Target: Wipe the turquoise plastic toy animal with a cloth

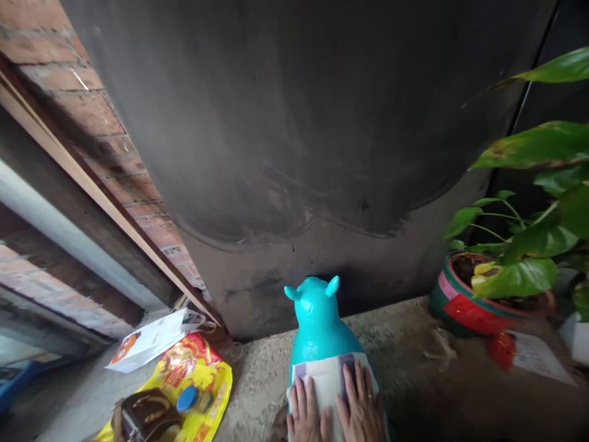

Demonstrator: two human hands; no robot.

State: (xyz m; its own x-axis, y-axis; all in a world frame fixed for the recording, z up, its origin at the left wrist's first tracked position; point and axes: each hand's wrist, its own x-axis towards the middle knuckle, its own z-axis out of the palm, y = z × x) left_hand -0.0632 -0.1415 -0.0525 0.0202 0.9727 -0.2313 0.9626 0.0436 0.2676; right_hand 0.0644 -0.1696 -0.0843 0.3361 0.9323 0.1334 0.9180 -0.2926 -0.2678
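Both hands at bottom edge, flat and side by side, fingers spread, palms down: left hand (pixel 304 414), right hand (pixel 361 408), ring on one right finger. They press on one white cloth (pixel 327 376) with dark patches, draped over the back of one turquoise toy animal (pixel 317 328). Neither hand pinches anything.

Toy: one, two ears, head end points away from camera toward the dark wall (pixel 294 123). Long axis runs near-to-far, roughly centre frame. Sits on rough concrete floor (pixel 405 350), close to the wall base.

Left side: one yellow printed bag (pixel 209 374) lying flat, one brown handbag (pixel 147 417) on it, one blue cap (pixel 187 398) just beside the handbag. One white paper bag (pixel 151 341) behind the yellow one; contents not visible.

Right side: one red-and-green pot (pixel 464 307), holds soil and one leafy green plant (pixel 538 233). One red-and-white sheet (pixel 529 356) on the floor just in front of the pot.

Brick wall (pixel 69 92) upper left.
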